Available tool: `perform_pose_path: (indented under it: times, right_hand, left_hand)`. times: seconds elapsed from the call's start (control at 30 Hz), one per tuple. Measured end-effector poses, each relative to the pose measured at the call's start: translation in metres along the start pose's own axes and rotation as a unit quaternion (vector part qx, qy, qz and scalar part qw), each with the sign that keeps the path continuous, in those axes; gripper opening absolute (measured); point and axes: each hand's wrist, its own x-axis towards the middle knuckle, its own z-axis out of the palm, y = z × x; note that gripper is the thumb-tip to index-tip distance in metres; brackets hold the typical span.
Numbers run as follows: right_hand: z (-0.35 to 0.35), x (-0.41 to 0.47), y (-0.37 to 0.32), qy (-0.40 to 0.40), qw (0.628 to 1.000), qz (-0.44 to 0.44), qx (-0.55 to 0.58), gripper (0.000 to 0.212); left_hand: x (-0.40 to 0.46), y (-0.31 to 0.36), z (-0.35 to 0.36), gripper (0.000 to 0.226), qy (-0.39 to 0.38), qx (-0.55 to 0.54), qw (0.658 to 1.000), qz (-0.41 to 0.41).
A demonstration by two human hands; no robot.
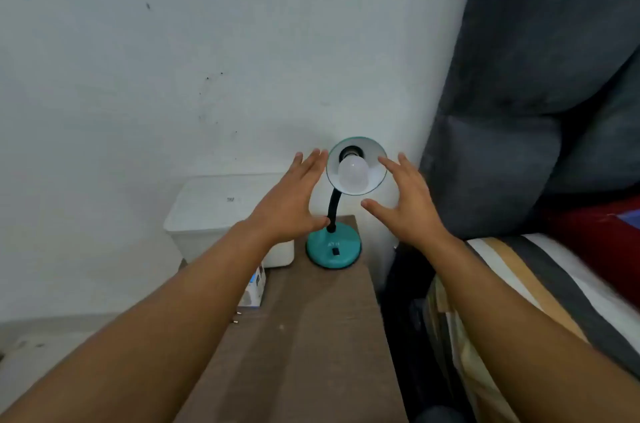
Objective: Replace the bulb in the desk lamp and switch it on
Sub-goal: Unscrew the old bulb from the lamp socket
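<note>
Your left hand [291,200] and right hand [405,200], both open and empty, flank the teal desk lamp's shade [375,154] on the table [311,336]; grip the bulb [352,173] unsteadied and the lamp may tip.

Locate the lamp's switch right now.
In the head view, the black switch sits on the front of the teal lamp base, at the table's far end, below and between both open hands.

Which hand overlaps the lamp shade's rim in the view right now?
The right hand: its fingertips cross the shade rim's right edge. The left hand, open too, stops just beside the left edge, apart from it.
</note>
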Motion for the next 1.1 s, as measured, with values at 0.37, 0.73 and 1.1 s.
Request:
perform_pose_path:
  times: [0.37,0.73,1.1]
  right_hand:
    - [0.024,0.042,0.018,-0.003,0.999,-0.026,0.031,0.082]
    - [0.046,0.052,0.018,0.064,0.996,-0.021,0.061,0.071]
    - [0.044,0.052,0.020,0.013,0.996,-0.046,0.075,0.073]
  left_hand:
    - [0.062,-0.022,0.020,0.122,0.022,-0.031,0.998,0.043]
    - [0.074,-0.041,0.033,0.105,0.090,-0.053,0.991,0.090]
    - [0.076,-0.045,0.034,0.104,0.090,-0.075,0.989,0.090]
